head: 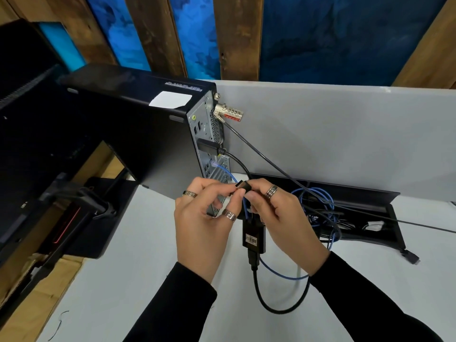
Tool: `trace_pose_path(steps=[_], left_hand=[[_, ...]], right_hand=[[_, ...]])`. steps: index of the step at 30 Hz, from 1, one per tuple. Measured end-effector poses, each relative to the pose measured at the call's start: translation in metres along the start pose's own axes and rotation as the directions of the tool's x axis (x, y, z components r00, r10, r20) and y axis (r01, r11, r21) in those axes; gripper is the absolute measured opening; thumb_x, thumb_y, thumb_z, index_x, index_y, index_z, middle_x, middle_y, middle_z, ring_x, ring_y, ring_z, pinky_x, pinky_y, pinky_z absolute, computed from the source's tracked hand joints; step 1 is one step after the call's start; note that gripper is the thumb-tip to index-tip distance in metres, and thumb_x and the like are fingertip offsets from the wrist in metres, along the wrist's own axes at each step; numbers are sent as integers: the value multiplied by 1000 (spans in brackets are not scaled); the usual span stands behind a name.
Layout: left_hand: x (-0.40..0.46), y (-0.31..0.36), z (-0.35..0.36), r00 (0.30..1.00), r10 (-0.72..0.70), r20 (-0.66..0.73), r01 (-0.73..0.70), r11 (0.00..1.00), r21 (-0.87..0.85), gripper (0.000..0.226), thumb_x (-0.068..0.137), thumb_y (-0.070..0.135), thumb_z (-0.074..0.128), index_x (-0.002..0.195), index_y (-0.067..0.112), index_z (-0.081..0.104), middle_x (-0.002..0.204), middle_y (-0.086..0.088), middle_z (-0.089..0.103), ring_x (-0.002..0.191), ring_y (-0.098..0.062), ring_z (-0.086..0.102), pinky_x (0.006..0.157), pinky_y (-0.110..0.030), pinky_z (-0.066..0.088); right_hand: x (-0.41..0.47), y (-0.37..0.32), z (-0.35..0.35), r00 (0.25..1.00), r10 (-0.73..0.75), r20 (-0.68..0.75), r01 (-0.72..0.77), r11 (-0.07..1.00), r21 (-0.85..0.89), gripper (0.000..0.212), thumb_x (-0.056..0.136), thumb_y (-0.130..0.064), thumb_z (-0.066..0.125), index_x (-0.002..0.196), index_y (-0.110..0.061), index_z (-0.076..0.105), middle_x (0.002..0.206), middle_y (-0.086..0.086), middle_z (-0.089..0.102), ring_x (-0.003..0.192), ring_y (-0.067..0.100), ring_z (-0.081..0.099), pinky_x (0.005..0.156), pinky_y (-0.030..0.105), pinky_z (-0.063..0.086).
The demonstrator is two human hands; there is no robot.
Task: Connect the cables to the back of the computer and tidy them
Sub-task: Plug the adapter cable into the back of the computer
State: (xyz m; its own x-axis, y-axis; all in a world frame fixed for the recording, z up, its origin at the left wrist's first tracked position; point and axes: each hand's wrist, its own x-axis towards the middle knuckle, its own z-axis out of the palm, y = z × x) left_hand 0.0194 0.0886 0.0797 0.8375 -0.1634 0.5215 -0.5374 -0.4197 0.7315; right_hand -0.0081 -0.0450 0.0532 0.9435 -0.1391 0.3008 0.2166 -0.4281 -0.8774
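Observation:
A black computer tower (138, 134) stands on the white desk (138, 280), its rear panel (209, 134) turned toward me. A black cable (237, 159) and a blue cable (228, 174) are plugged into the panel. Just in front of the panel's lower part, my left hand (202, 225) and my right hand (278, 218) pinch a small black connector (243, 186) between their fingertips. Below the hands hangs a black adapter box (254, 236) with a barcode label, and a black cable (276, 307) loops from it over the desk.
A combination lock (229, 112) with a thin cable (308, 188) is fixed to the tower's top rear corner. A black cable tray (385, 193) behind the hands holds coiled blue and black cables (320, 208). A grey partition (333, 134) backs the desk. A monitor (27, 99) stands at left.

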Motion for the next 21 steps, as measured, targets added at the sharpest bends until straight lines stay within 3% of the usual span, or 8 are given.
trace_pose_path(steps=[2,5,10,13,15,18,21], left_hand=[[-1,1,-1,999,39,-3,-39,999,20,6,79,39,59,84,36,61,83,21,52,72,-2,50,66,-40,48],[-3,2,-1,998,70,-3,-70,997,28,7,80,41,59,85,38,63,84,22,50,72,1,48,65,-48,48],[-5,1,-3,995,94,-22,-94,995,28,15,80,37,62,85,26,70,84,12,54,74,-1,48,65,-52,46],[-5,1,-4,996,93,-20,-92,995,36,12,79,36,62,85,28,70,83,14,52,73,1,47,65,-51,46],[-4,2,-3,998,59,-10,-59,998,3,10,79,36,63,83,30,69,81,14,54,70,0,50,68,-43,48],[-2,2,-2,999,-24,48,30,994,-107,7,76,33,68,81,27,69,80,9,60,68,-6,53,66,-12,43],[5,1,-7,993,-19,116,28,996,-81,7,79,27,68,86,30,67,84,12,60,73,2,54,70,-4,39]], right_hand=[[0,-2,-1,1000,0,2,0,998,61,24,88,-38,41,101,-28,59,68,-17,56,66,7,57,60,10,44],[-1,-3,-1,1000,-18,4,17,994,103,17,89,-36,43,98,-35,57,66,-4,56,57,8,54,56,10,43],[-1,-3,-1,1000,-10,-3,10,991,130,19,88,-36,45,100,-32,59,71,-7,56,60,8,55,57,13,46],[-3,-5,-1,1000,-17,5,16,994,111,17,88,-36,45,100,-36,57,72,-10,56,61,7,56,58,13,45],[-5,-7,-1,1000,3,16,-5,992,124,13,89,-34,48,98,-37,57,70,-10,55,61,6,55,58,11,44],[-9,-9,-5,998,54,40,-60,987,151,12,93,-29,48,96,-32,59,58,-12,48,52,4,44,52,11,36],[-10,-8,-20,998,46,-37,-46,999,-9,14,94,-22,47,93,-18,61,54,-10,43,48,3,42,48,8,32]])
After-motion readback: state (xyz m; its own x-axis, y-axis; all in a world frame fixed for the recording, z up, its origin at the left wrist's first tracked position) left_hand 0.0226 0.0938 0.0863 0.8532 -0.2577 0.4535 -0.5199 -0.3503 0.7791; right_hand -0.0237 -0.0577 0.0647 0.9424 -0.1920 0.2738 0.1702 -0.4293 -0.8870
